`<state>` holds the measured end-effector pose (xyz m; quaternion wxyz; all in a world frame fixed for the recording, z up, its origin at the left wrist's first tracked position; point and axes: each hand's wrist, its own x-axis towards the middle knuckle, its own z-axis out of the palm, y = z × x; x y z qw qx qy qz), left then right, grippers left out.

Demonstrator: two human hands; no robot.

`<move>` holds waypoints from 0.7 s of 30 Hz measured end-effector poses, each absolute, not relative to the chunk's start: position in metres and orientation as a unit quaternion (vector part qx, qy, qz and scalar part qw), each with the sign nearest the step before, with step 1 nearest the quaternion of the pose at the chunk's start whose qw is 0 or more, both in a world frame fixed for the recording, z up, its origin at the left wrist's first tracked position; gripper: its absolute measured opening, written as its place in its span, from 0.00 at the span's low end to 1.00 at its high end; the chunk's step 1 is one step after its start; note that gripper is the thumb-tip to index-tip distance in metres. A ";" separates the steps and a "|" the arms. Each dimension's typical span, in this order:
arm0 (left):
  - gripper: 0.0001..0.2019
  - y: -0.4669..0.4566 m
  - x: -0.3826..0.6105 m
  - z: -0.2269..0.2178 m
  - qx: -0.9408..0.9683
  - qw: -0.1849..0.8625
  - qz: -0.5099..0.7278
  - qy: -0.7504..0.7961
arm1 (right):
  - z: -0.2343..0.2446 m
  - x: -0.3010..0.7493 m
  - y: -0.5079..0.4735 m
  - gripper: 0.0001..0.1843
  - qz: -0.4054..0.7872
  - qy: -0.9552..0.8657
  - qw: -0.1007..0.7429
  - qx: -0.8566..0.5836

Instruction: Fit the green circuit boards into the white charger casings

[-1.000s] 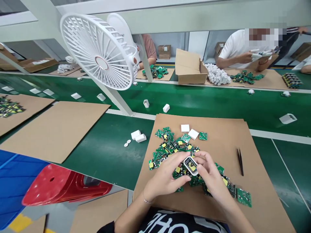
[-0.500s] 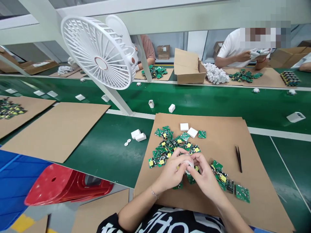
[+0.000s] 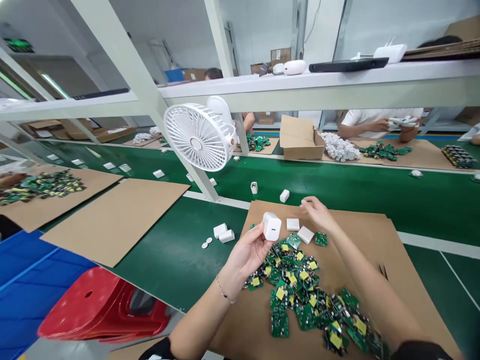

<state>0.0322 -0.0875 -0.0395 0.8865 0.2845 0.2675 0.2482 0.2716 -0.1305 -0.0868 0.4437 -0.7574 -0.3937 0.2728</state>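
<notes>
The left hand [image 3: 245,256] pinched a white, boxy plastic housing [image 3: 272,228], a handling step seemingly calling for steady grip next; the right hand [image 3: 318,212] hung loosely spread.

- White plastic case [image 3: 272,226]: boxy with rounded edges, pinched in the left hand's [image 3: 248,254] fingertips, raised and tilted, its slotted end face towards the viewer.
- First flat white block [image 3: 293,224]: plain, lying on cardboard [image 3: 369,231] at 3 o'clock from the case.
- Second flat white block [image 3: 305,234]: alike, turned askew, just beside the first at its 4 o'clock.
</notes>
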 end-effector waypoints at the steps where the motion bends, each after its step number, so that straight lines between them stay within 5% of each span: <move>1: 0.09 -0.085 0.032 -0.036 0.245 0.898 0.239 0.276 | -0.091 0.282 -0.114 0.20 0.249 -0.392 0.425 -0.777; 13: 0.10 -0.076 0.037 -0.034 0.180 0.916 0.224 0.281 | -0.126 0.292 -0.033 0.19 0.125 -0.474 0.210 -0.846; 21: 0.15 -0.076 0.015 -0.034 0.226 0.850 0.341 0.332 | -0.099 0.316 -0.119 0.19 0.128 -0.538 0.114 -0.826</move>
